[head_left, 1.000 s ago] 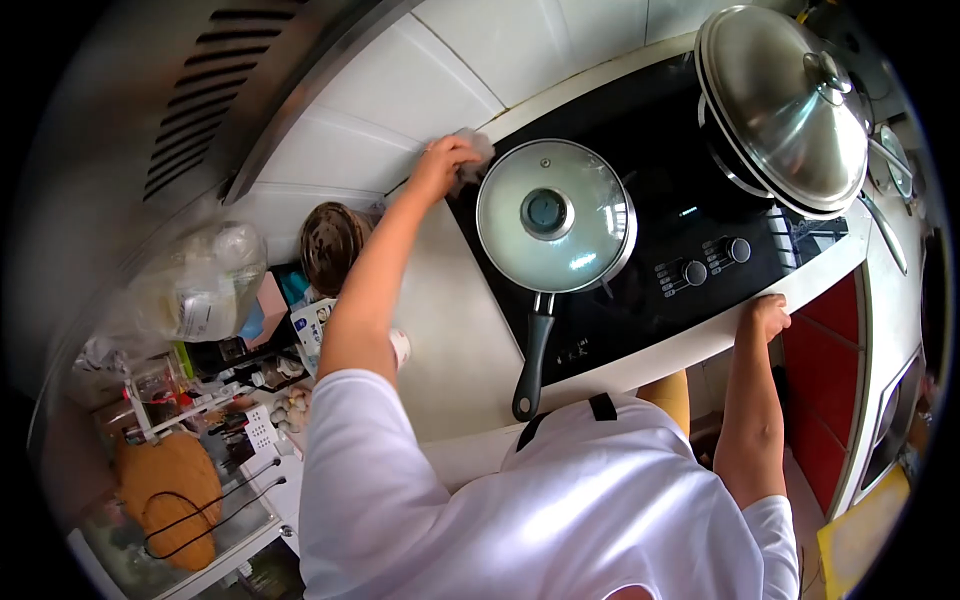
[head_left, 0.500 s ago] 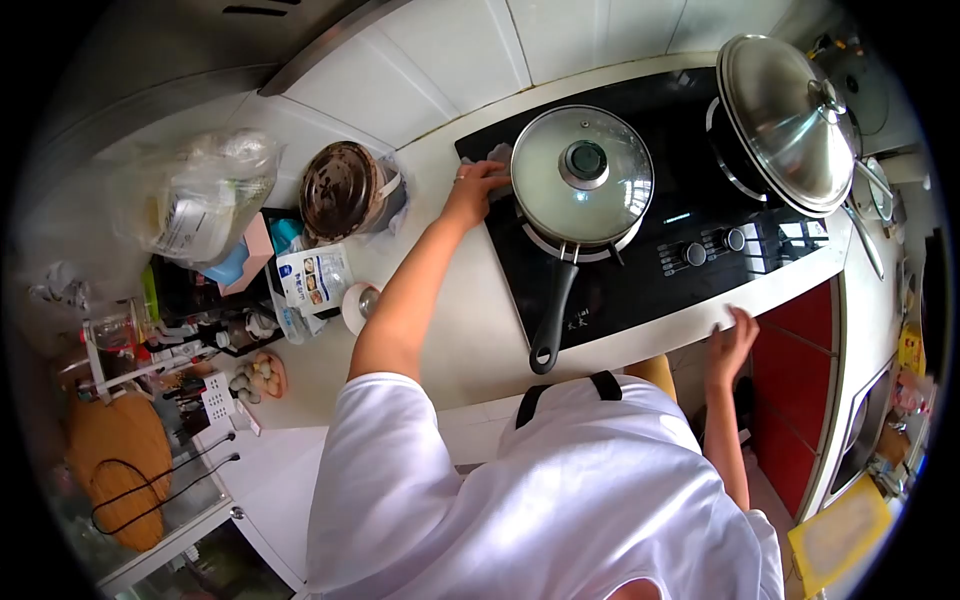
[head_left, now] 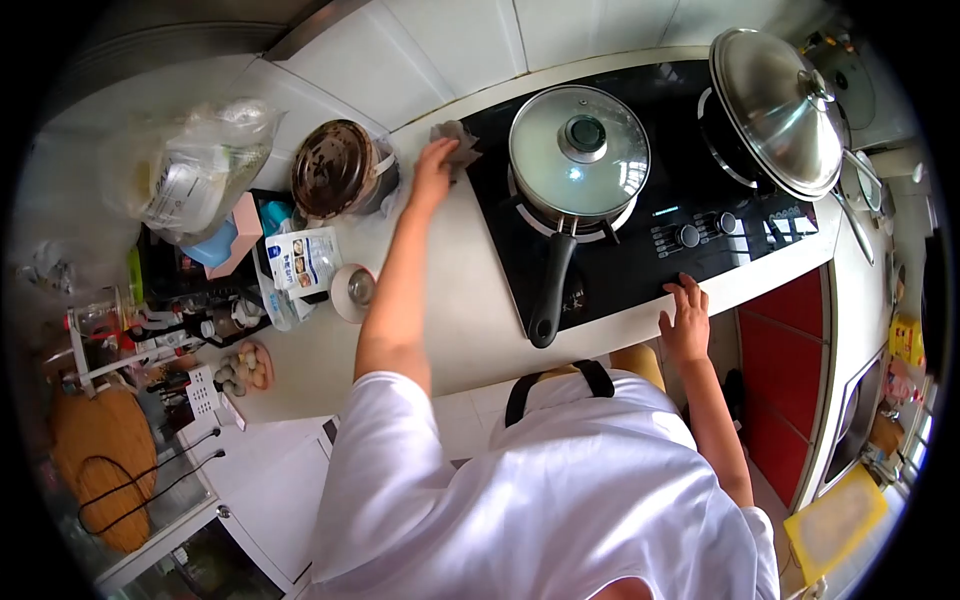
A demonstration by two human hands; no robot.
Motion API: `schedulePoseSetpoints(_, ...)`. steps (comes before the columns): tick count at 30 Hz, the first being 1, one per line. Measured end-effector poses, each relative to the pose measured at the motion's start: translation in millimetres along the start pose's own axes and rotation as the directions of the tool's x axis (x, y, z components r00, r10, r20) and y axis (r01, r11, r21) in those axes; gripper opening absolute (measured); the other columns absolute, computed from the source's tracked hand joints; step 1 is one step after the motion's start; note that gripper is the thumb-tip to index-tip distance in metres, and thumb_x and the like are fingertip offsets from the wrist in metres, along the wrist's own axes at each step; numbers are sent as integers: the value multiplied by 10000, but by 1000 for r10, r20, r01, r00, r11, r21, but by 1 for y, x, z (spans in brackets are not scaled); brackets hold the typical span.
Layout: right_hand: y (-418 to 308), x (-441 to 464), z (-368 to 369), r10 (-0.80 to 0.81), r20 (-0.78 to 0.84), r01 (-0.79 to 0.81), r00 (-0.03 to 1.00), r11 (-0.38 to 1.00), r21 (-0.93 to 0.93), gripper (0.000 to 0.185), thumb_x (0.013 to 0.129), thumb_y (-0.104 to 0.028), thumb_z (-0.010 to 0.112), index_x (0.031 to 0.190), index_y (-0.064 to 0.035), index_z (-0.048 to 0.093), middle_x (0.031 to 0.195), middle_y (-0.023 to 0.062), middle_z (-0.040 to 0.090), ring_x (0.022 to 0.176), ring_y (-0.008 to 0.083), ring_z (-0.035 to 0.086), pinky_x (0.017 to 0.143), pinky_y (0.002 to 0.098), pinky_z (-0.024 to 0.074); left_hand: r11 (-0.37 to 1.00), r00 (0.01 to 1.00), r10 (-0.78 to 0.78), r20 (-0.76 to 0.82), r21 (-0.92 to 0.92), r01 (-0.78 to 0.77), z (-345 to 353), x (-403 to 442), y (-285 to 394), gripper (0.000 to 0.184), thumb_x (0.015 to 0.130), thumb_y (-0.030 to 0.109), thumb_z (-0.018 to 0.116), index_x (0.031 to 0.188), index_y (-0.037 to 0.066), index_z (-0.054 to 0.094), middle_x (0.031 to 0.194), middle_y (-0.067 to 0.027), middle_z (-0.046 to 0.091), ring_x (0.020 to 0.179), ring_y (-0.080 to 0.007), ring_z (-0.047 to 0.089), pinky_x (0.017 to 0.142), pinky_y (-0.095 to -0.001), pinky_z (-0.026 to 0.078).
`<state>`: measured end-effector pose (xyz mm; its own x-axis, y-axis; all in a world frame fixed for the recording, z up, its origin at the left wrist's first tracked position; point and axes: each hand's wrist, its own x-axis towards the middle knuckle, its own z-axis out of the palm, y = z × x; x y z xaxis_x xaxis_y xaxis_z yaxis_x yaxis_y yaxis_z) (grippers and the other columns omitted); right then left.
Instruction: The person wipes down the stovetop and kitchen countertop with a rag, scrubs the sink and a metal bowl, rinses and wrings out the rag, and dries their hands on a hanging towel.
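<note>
My left hand (head_left: 433, 172) has its fingers closed on a crumpled grey cloth (head_left: 458, 142) at the cooktop's far left corner. The glass cooktop (head_left: 630, 270) is black with two burners. A frying pan with a clear glass lid (head_left: 540, 170) sits on the left burner, its black handle (head_left: 551, 300) towards me. Its contents look pale through the lid. My right hand (head_left: 686, 322) is open, fingers spread, at the cooktop's front edge below the control knobs (head_left: 687, 236).
A wok with a domed steel lid (head_left: 775, 110) stands on the right burner. On the left counter are a brown-lidded pot (head_left: 330, 170), a plastic bag (head_left: 205, 175), a printed packet (head_left: 303, 260), a small bowl (head_left: 342, 292) and eggs (head_left: 258, 365). Red cabinet doors (head_left: 785, 370) lie below right.
My left hand has moved with the cloth from beside the pan to the cooktop's far left corner. My right hand has shifted left and up onto the cooktop's front edge.
</note>
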<state>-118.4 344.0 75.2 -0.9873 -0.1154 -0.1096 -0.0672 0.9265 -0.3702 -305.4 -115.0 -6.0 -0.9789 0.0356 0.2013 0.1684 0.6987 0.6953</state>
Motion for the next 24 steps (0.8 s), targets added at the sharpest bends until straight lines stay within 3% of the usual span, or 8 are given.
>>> schedulePoseSetpoints(4, -6, 4, 8, 39, -29, -39, 999, 999, -5, 420, 669, -26, 643, 1074, -75, 538, 1334, 144, 434, 1111, 357, 474, 952, 409, 426, 989, 978, 84, -193, 136, -58, 37, -18, 26, 549, 712, -115, 493, 1172, 164, 606, 1149, -67, 580, 1144, -252, 500, 987, -410, 313)
schedulePoseSetpoints(8, -7, 13, 19, 19, -58, -21, 998, 999, -32, 395, 663, -12, 621, 1046, -49, 533, 1343, 164, 422, 1110, 365, 484, 946, 406, 429, 980, 994, 71, -88, 191, -53, 36, -62, 64, 472, 713, -107, 520, 1062, 178, 659, 1128, -28, 584, 1090, -246, 512, 954, -379, 316)
schedulePoseSetpoints(13, -10, 11, 21, 57, -48, -60, 997, 997, -56, 372, 654, -12, 615, 1016, -40, 535, 1349, 173, 412, 1130, 361, 488, 929, 396, 446, 994, 996, 58, -63, 94, -51, 27, -112, 83, 413, 718, -83, 511, 1038, 120, 675, 1118, -51, 603, 1086, -264, 524, 969, -386, 357)
schedulePoseSetpoints(16, -14, 14, 19, 67, -48, -70, 997, 995, -68, 364, 658, -13, 608, 1014, -41, 537, 1351, 172, 410, 1130, 357, 492, 921, 391, 454, 999, 1000, 6, 22, -35, -5, 19, -111, 73, 387, 685, -103, 497, 929, 116, 702, 1053, -47, 624, 1020, -278, 538, 898, -374, 422)
schedulePoseSetpoints(18, -17, 11, 20, 86, -28, -88, 996, 993, -77, 358, 662, -13, 603, 1013, -42, 537, 1353, 172, 408, 1129, 357, 494, 919, 390, 457, 989, 908, -135, -396, -114, 97, 22, -100, 63, 353, 666, -110, 475, 865, 72, 704, 997, -78, 645, 994, -296, 567, 886, -379, 442)
schedulePoseSetpoints(19, -17, 12, 21, 83, -41, -86, 996, 993, -81, 347, 667, -11, 591, 1009, -40, 538, 1353, 174, 409, 1128, 359, 496, 920, 393, 456, 979, 852, -191, -487, -154, 132, 14, -87, 74, 346, 670, -110, 481, 890, 51, 695, 994, -109, 649, 1014, -305, 574, 892, -384, 445)
schedulePoseSetpoints(21, -15, 14, 23, 79, -47, -83, 996, 992, -96, 336, 673, -10, 579, 1006, -39, 539, 1353, 176, 410, 1127, 360, 499, 922, 395, 454, 990, 807, -129, -576, -114, 78, 7, -62, 68, 366, 686, -104, 494, 955, 55, 684, 1043, -123, 633, 1033, -306, 568, 878, -378, 458)
schedulePoseSetpoints(24, -17, 16, 25, 99, -42, -103, 994, 989, -104, 310, 683, -6, 554, 992, -33, 543, 1352, 184, 413, 1127, 363, 500, 924, 401, 453, 969, 785, -211, -582, -229, 90, 22, -27, 42, 429, 714, -97, 499, 1080, 73, 645, 1125, -124, 608, 1049, -304, 562, 919, -373, 422)
